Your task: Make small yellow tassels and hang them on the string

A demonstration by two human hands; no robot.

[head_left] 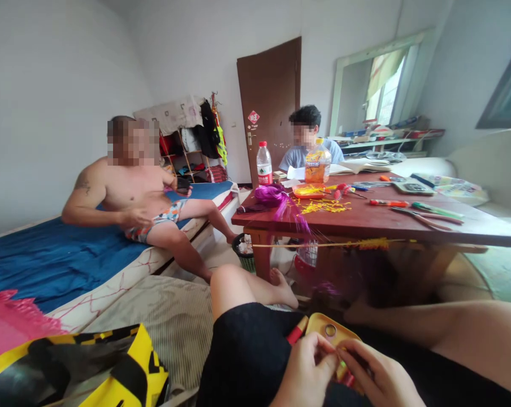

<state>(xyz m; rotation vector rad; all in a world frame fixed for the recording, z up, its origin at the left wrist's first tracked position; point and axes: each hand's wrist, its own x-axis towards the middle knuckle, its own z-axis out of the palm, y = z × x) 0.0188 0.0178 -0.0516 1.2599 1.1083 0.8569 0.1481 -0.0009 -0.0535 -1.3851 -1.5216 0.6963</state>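
My left hand and my right hand meet low in the view over my lap, fingers curled and pinched together on something small I cannot make out. Just beyond them lies a yellow tray with a round hole, resting on my black shorts. A red pen-like tool pokes out beside the left hand. My bare legs stretch toward the wooden table.
On the table are purple fibre, yellow scraps, two bottles, scissors and pens. One person sits on the blue bed at left, another behind the table. A bin stands beneath the table corner.
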